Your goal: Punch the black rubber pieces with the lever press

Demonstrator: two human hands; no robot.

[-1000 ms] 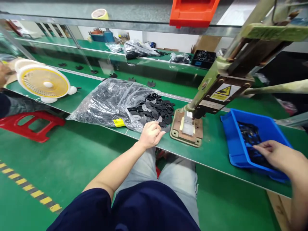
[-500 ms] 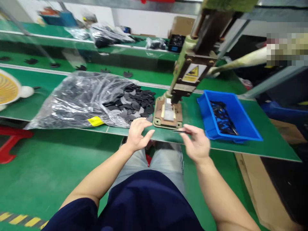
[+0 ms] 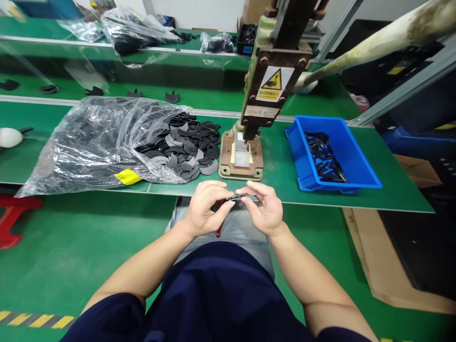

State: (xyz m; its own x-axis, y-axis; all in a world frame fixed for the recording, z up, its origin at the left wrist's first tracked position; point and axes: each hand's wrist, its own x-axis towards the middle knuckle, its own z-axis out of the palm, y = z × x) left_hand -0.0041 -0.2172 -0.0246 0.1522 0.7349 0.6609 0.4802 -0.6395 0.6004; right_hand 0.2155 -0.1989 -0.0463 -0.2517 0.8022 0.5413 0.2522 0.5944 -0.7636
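Between my two hands is a small thin black part [image 3: 236, 196], its exact kind too small to make out. My left hand [image 3: 208, 206] pinches its left end with thumb and fingers. At the other end, my right hand [image 3: 262, 207] grips it the same way. Both hands are just in front of the table's front edge, close to the base of a press [image 3: 241, 159]. A pale metal fixture [image 3: 242, 157] sits on that base under the ram. Left of the press, curved black pieces [image 3: 194, 147] spill from a clear plastic bag [image 3: 96, 142].
A blue bin [image 3: 342, 166] holding black parts [image 3: 326, 159] stands right of the press. Behind runs a green strip with several black pieces [image 3: 172, 97] along it. Farther back lie more plastic bags [image 3: 135, 31]. A red stool [image 3: 17, 216] is at the left.
My right hand has brought the black part leftward to my left hand, which was empty and has now closed on it. The camera view has also shifted.
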